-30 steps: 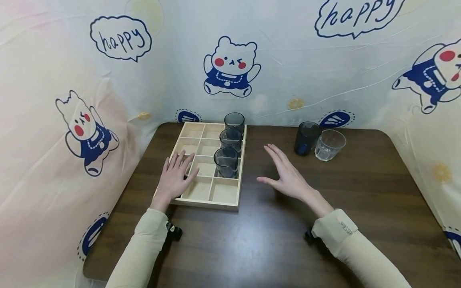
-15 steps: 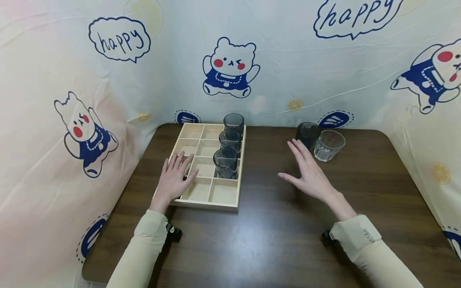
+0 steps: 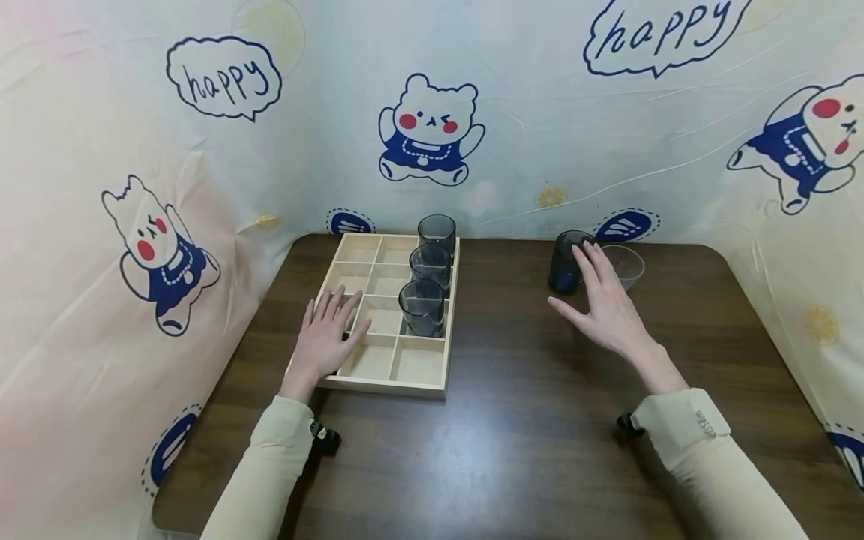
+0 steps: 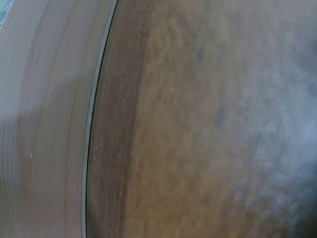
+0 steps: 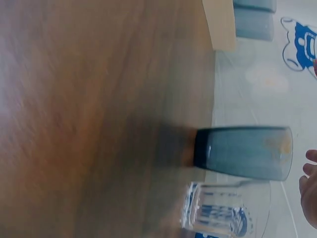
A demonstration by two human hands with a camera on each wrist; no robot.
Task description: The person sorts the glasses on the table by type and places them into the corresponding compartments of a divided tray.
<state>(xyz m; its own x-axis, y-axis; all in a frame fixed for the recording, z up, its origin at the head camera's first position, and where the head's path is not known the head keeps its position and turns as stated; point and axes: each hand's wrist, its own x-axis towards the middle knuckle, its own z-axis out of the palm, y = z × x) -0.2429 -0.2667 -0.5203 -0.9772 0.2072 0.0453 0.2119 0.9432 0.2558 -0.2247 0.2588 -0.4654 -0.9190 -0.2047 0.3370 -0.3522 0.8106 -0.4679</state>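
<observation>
My left hand (image 3: 324,339) rests with spread fingers on the left side of a wooden compartment tray (image 3: 388,388). Three smoky grey glasses, the nearest (image 3: 423,309) among them, stand upright along the tray's right column. My right hand (image 3: 610,313) holds nothing; its fingers are extended and the thumb stands apart, just in front of a dark tinted glass (image 3: 562,268). Beside that glass is a clear glass (image 3: 631,264), partly hidden behind my fingers. In the right wrist view the dark glass (image 5: 242,152) appears apart from my fingertips (image 5: 309,191).
A dark brown wooden table (image 3: 513,450) carries everything. Printed cloth (image 3: 520,135) hangs close behind its far edge and along the sides. The left wrist view shows only the tray's side wall (image 4: 44,124) and the tabletop (image 4: 188,129).
My right hand has moved rightward and away from me, from open table to the dark and clear glasses. The left hand has stayed on the tray.
</observation>
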